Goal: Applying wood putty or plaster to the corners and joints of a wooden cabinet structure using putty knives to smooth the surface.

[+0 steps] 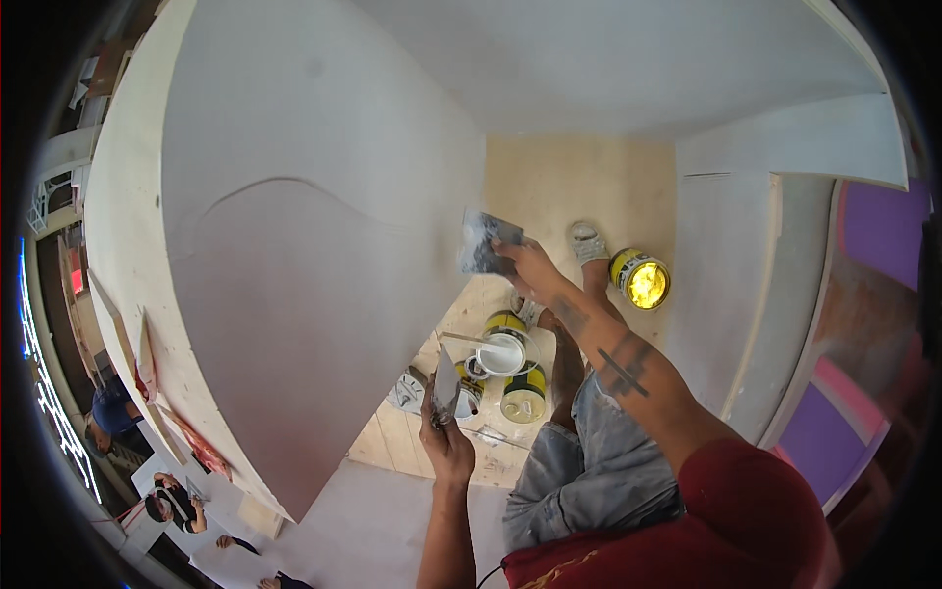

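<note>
My right hand (527, 268) reaches out toward the grey-painted panel (304, 285) on the left, its fingers closed round a broad dark scraper (488, 242) smeared with white paste. The scraper's blade is close to the panel; I cannot tell whether it touches. Lower down, my left hand (446, 442) grips a second scraper (445, 383), blade pointing up, with white and grey residue near its base. Just beyond that blade stands an open tub of white paste (501, 355), with a pale stick (458, 339) across its rim.
Below the tub are yellow-and-black cans (524, 393). Another can (641, 279), yellow inside, stands beside my sandalled foot (588, 242) on the plywood floor (535, 187). Grey walls enclose the far and right sides. Other people (177, 503) are at the lower left, past the panel's wooden edge.
</note>
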Demonstrator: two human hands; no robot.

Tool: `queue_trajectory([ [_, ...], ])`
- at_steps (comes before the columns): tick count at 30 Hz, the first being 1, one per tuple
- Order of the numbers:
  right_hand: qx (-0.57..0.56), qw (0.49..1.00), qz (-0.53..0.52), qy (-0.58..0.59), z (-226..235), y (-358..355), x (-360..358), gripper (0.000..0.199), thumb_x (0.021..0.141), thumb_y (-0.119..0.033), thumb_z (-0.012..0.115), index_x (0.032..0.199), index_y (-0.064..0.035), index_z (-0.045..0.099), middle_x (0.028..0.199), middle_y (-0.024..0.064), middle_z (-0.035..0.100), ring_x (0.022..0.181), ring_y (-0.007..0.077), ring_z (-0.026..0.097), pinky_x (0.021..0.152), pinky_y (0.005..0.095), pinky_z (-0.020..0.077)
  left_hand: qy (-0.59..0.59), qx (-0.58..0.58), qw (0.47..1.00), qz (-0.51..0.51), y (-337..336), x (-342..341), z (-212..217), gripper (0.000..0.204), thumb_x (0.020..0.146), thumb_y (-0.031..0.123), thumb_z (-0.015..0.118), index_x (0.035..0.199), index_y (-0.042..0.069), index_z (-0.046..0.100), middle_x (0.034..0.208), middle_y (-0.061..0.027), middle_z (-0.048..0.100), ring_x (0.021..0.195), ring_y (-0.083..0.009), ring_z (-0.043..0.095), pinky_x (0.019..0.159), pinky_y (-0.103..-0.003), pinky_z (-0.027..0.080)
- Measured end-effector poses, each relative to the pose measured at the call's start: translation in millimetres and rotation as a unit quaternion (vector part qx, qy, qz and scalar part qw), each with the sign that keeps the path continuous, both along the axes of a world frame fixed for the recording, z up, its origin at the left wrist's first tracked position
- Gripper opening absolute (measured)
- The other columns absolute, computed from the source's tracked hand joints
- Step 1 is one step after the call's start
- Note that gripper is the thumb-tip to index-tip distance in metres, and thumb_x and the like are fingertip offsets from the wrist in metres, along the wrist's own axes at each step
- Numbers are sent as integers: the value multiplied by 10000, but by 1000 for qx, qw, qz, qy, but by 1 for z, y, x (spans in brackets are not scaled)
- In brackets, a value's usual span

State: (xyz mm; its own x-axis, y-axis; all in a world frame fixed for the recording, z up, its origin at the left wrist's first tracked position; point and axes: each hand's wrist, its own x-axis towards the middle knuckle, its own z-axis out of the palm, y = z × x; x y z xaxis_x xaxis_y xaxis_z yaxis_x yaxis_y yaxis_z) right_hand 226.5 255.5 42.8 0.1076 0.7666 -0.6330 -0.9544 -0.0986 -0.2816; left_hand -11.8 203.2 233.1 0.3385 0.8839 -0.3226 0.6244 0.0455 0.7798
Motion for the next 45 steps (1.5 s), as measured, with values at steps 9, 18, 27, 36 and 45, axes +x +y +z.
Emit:
queue_trajectory([
  [9, -96, 989, 27, -112, -68, 76, -35, 258, 965, -128, 609, 1164, 37, 603, 1000, 61, 662, 882, 163, 635, 857, 330, 518, -27, -25, 997, 60, -28, 1, -2, 423, 1016, 0, 334, 1427, -78, 393, 1360, -248, 543, 1262, -319, 539, 1075, -392, 392],
  [18, -119, 981, 53, -142, -92, 64, -38, 284, 974, -173, 620, 1167, 34, 609, 1015, 73, 674, 895, 159, 652, 845, 325, 530, -46, -31, 996, 71, -19, 0, 4, 411, 1052, 88, 359, 1427, -78, 387, 1329, -231, 570, 1242, -302, 551, 1072, -387, 395],
  [27, -102, 983, 28, -149, -42, 79, -60, 293, 978, -174, 620, 1171, 45, 595, 1021, 76, 672, 894, 156, 649, 817, 319, 545, -71, -76, 985, 138, -26, -21, -3, 498, 1073, 259, 391, 1441, -74, 349, 1345, -198, 552, 1254, -261, 528, 1076, -371, 391],
  [36, -72, 964, 38, -252, 90, 84, -41, 274, 979, -175, 628, 1146, 41, 611, 983, 60, 672, 871, 129, 626, 800, 289, 524, -139, -92, 972, 165, -33, -6, -1, 432, 1064, 195, 405, 1406, -69, 404, 1328, -231, 550, 1265, -309, 524, 1068, -384, 396],
  [45, -35, 942, 29, -332, 246, 98, -16, 283, 982, -155, 614, 1183, 43, 603, 1049, 62, 669, 927, 126, 609, 874, 269, 475, -123, -68, 984, 110, -21, 15, 36, 376, 1038, 114, 407, 1372, -53, 447, 1233, -235, 601, 1179, -290, 570, 1026, -381, 417],
])
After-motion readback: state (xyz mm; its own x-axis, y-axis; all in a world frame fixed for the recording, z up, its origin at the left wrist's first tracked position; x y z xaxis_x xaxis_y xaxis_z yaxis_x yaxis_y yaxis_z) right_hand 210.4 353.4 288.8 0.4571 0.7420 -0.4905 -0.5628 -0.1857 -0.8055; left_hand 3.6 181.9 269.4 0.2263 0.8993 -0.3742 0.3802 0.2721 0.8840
